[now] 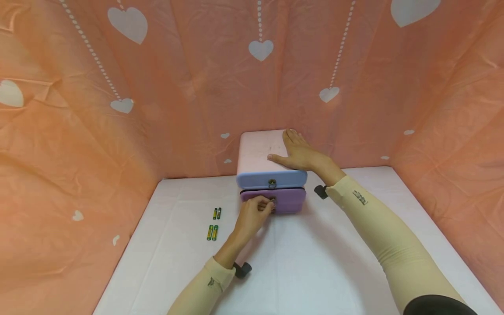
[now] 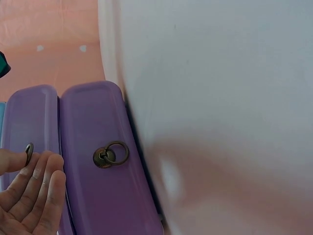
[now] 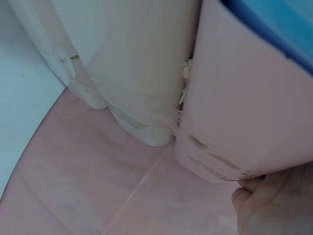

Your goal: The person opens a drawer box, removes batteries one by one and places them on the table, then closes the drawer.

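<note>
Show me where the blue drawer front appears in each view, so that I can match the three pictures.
Head: blue drawer front near centre, directly above the purple drawer whose ring the left hand pinches.
Left wrist: thin blue sliver at the left edge.
Right wrist: cut off at the upper right corner.
Shared landmark: white tabletop.

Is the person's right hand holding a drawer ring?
No, the right hand rests on the pink top while the left hand pinches a ring.

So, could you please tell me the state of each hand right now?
Left hand: pinching the ring of the upper purple drawer.
Right hand: open, resting on the pink box.
</note>
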### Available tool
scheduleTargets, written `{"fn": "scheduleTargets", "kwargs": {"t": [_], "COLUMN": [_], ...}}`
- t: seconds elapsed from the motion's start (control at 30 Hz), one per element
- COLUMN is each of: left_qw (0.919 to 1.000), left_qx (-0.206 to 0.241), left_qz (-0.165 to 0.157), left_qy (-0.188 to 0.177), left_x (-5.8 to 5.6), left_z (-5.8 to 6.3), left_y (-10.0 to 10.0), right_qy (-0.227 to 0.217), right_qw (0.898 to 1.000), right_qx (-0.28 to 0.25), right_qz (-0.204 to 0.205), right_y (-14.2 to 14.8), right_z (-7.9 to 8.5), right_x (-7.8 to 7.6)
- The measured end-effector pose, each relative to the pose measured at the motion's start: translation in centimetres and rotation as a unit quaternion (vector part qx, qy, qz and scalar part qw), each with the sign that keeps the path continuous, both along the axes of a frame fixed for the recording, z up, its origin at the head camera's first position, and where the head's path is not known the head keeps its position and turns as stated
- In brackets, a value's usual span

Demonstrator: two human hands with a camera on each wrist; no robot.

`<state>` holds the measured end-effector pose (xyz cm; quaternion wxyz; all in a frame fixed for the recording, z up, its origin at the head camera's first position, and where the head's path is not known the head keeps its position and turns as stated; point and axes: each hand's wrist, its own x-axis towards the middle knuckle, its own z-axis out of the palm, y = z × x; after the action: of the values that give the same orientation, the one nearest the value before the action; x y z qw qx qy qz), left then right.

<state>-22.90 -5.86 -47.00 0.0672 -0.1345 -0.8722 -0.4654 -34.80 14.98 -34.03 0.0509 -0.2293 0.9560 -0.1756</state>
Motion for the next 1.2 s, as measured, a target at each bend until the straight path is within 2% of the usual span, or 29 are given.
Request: {"fn": "scheduleTargets", "kwargs": {"t": [0.27,0.7,1.2], "left_qw": [0.9998,0.9988,0.9982], "left_qx": [0.015,0.047,0.057], "left_qz": [0.006,0.014,0.017], "left_qy": [0.006,-0.004,0.009], "left_x": [-0.19,-0.54,-0.74], "left_z": [-0.18,-0.40,-0.47], "left_y": [0.17,0.34,0.51], "right_qy": [0.007,0.005,-0.011], "right_qw": [1.000,1.000,1.000], "right_qx": [-0.001,-0.004,-0.004], "right_qz": [-0.001,0.001,-0.001], "right_y": [-0.09,-0.10,-0.17], "right_z": [-0.08,-0.03,0.13], "right_x": [0.09,0.17,0.01]}}
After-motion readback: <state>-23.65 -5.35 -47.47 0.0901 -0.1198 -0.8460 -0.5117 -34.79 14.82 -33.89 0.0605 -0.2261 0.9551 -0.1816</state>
